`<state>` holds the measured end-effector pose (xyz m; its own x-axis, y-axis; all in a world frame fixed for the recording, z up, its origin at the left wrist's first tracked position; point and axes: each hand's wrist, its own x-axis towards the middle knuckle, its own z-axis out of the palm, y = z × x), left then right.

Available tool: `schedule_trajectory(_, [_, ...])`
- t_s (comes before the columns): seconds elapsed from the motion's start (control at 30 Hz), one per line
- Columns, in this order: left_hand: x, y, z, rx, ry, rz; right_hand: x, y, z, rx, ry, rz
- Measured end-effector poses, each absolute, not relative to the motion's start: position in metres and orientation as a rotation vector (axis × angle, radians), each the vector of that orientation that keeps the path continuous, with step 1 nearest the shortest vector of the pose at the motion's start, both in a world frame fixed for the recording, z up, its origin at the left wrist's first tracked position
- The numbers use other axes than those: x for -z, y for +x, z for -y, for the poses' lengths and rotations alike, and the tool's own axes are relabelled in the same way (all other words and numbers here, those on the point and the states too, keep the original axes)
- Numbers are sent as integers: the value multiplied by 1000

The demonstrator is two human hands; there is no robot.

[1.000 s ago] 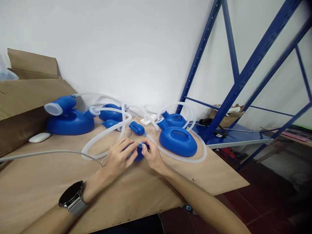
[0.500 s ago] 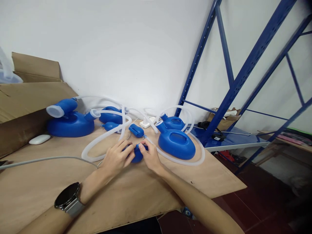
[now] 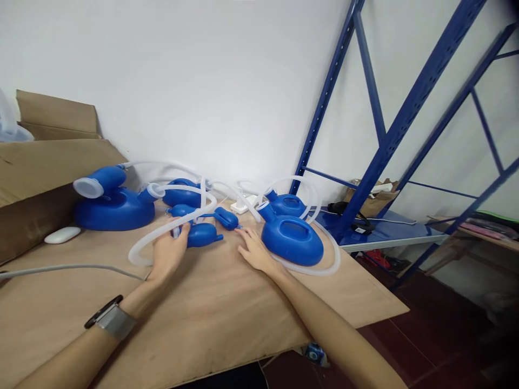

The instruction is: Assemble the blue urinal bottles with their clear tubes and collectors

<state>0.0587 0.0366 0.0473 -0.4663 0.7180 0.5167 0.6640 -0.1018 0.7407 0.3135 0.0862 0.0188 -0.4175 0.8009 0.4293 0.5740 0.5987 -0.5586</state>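
Left hand: the left hand (image 3: 168, 251) lies on the plywood surface (image 3: 211, 319), its grip on the rear end of a small blue squeeze bulb (image 3: 201, 235), fingers curled at the bulb's pale end.
Bulb: glossy blue, oval, lying on its side with a short nozzle pointing right; it sits at mid-surface, just beside a loop of clear hose (image 3: 162, 233).
Right hand: the right hand (image 3: 252, 249) rests palm down, grip released, fingers spread, holding nothing, just left of a blue handled container (image 3: 292, 239).
Nearby: a second bulb (image 3: 227, 218) lies behind; a watch (image 3: 109, 319) bands the left wrist.
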Motion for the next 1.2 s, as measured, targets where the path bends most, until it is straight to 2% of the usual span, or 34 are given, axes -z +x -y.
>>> schedule_trajectory(0.27, [-40, 47, -45, -1640, 1632, -2195, -14, 306, -82, -185, -1304, 2333])
schedule_trajectory(0.43, [-36, 54, -42, -1673, 1937, -2028, -13, 311, -87, -113, -1423, 2266])
schedule_trajectory(0.67, [-30, 62, -35, -1678, 2235, -1832, -16, 313, -80, -224, -1245, 2386])
schedule_trajectory(0.83, [-30, 63, -33, -1664, 2339, -1775, -26, 304, -68, -171, -1109, 2335])
schedule_trajectory(0.93, [-31, 64, -33, -1667, 2359, -1768, -45, 309, -73, -52, -1062, 2167])
schedule_trajectory(1.03, [-30, 65, -33, -1665, 2375, -1755, -76, 340, -95, 76, -1109, 1764])
schedule_trajectory(1.2, [-28, 65, -33, -1634, 2375, -1765, -112, 443, -141, -142, -1450, 1178])
